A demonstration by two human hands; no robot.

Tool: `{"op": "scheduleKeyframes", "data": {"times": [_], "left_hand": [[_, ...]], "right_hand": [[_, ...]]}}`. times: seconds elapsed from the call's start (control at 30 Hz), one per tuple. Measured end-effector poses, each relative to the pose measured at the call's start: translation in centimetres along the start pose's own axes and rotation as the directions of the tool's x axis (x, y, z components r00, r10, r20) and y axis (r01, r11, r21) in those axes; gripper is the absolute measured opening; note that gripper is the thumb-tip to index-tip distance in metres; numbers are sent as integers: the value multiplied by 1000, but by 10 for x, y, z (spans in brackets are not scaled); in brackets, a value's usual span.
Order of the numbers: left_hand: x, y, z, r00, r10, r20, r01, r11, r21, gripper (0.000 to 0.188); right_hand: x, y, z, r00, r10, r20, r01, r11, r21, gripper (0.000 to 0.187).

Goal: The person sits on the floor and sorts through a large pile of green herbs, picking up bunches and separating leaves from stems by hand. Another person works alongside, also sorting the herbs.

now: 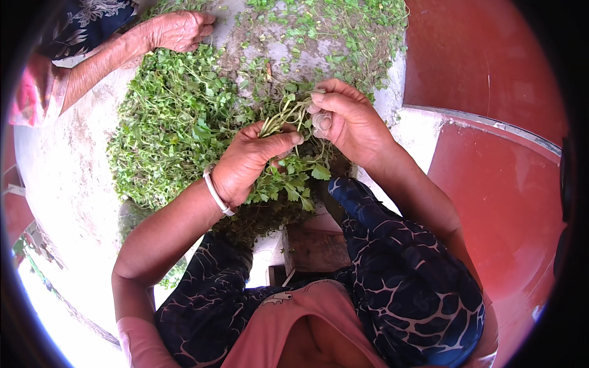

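Note:
Between my two hands is a small bunch of leafy green herb stems (283, 118), like celery or parsley. My left hand (245, 158), with a pale bangle at the wrist, is closed around the stems, thumb on top; their leaves (293, 183) hang below it. At the pale stem ends, my right hand (353, 116) is closed in a pinch, thumb against forefinger, and its fingertips look soiled. A thick heap of the same greens (175, 116) lies just left of and beyond my left hand.
Loose greens (362, 46) and soil lie scattered over the grey surface (230, 15) ahead. Another person's hand (181, 30) reaches in from the upper left, at the heap's far edge. Darker plant scraps (264, 218) hang near my knees. Red panels (491, 202) stand at right.

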State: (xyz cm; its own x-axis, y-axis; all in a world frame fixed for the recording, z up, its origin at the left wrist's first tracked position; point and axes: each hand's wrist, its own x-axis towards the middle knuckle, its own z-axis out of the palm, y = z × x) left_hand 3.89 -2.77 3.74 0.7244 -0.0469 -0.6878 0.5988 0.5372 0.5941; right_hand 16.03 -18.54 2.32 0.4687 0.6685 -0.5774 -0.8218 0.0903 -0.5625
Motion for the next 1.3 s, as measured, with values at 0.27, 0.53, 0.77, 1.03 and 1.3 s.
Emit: {"op": "scheduleKeyframes", "data": {"times": [0.27,0.53,0.77,1.03,1.3], "left_hand": [[-18,1,-33,991,117,-62,-123,985,-120,16],[-63,-6,-70,963,70,-260,-128,968,-214,21],[-70,-17,-69,970,61,-237,-88,991,-105,22],[-62,-21,-68,973,210,-97,-201,975,97,21],[-57,-4,-57,966,254,-45,-249,965,88,19]], "right_hand": [[-6,-17,-12,979,-203,34,204,979,-14,4],[-5,9,-57,972,-232,40,91,215,-972,19],[2,10,-55,901,-390,189,86,-266,-960,26],[13,7,-63,965,-167,202,214,59,-975,21],[-5,-31,-36,997,47,-54,-64,920,-388,18]]}}
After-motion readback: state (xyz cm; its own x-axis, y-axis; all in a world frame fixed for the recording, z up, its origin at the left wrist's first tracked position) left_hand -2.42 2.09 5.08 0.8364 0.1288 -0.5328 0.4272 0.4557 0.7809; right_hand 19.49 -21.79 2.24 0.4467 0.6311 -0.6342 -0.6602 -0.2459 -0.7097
